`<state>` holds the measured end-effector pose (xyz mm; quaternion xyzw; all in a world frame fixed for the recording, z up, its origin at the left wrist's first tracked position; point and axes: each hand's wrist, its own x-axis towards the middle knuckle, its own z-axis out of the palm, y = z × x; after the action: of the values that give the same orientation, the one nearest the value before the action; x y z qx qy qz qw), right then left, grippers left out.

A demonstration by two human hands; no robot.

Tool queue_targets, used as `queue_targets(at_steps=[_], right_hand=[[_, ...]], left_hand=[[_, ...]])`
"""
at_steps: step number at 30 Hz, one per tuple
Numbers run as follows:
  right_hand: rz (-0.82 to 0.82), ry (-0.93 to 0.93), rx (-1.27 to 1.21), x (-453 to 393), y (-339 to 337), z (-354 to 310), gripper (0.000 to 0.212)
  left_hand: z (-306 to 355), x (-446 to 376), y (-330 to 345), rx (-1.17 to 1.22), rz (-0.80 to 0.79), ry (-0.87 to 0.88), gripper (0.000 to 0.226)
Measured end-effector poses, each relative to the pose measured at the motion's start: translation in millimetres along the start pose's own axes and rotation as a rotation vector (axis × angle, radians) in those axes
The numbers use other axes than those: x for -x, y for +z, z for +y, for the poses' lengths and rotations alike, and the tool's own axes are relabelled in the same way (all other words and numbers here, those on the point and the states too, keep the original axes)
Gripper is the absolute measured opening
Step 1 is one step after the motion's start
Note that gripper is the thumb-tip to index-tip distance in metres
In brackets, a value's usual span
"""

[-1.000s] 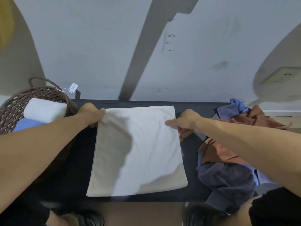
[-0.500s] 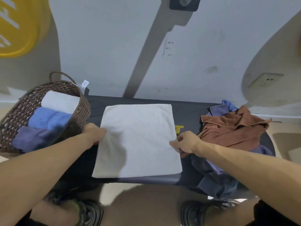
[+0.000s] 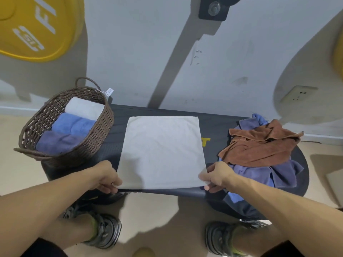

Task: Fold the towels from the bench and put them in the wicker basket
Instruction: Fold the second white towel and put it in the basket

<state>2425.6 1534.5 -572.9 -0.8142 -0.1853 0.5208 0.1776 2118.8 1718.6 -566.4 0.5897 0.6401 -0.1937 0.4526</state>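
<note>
A white towel [image 3: 161, 151] lies flat on the black bench [image 3: 118, 119]. My left hand [image 3: 105, 178] pinches its near left corner. The near right corner is pinched by my right hand [image 3: 216, 176]. At the bench's left end stands the brown wicker basket [image 3: 96, 140], holding three rolled towels: white, blue and purple. A heap of loose towels covers the bench's right end, with a brown towel [image 3: 259, 145] on top of purple and blue ones [image 3: 269, 173].
The bench stands against a grey wall. A yellow weight plate [image 3: 37, 26] hangs at the upper left, and a wall socket [image 3: 297, 95] is at the right. My two shoes [image 3: 104, 230] stand on the beige floor just before the bench.
Both hands have slid along the white towel's sides from its far corners to its near corners. The view has pulled back and tilted up.
</note>
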Motion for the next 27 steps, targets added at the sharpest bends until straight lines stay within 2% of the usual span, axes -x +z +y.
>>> queue_targets(at_steps=[3,5,7,10,12,15,16,18,21,24,27], right_hand=[[-0.056,0.029,0.148,10,-4,3,0.032],[-0.101,-0.026,0.267,17,-7,-2,0.028],[-0.111,-0.127,0.311,23,-13,-12,0.028],[-0.112,-0.247,0.269,31,-20,-30,0.033],[-0.141,-0.258,0.181,34,-28,-37,0.032],[-0.211,-0.225,-0.011,35,-41,-44,0.031],[-0.241,-0.221,-0.074,34,-45,-47,0.032],[-0.277,-0.251,-0.152,31,-50,-51,0.033],[-0.163,-0.350,-0.001,21,-48,-53,0.040],[0.027,-0.434,0.262,10,-42,-55,0.020],[-0.005,-0.435,0.168,3,-41,-60,0.022]], left_hand=[[5,15,-12,-0.136,-0.068,0.051,0.026],[11,22,-27,-0.172,-0.103,0.142,0.032],[22,27,-41,-0.217,-0.125,0.249,0.026],[35,28,-56,-0.235,-0.201,0.366,0.016],[40,27,-63,-0.177,-0.268,0.396,0.015],[44,24,-72,-0.141,-0.349,0.464,0.036],[45,21,-74,-0.191,-0.330,0.507,0.043],[44,15,-75,-0.301,-0.237,0.596,0.041],[42,1,-74,-0.295,-0.100,0.668,0.009],[41,-14,-74,-0.325,0.125,0.681,0.035],[45,-17,-74,-0.301,0.190,0.710,0.036]])
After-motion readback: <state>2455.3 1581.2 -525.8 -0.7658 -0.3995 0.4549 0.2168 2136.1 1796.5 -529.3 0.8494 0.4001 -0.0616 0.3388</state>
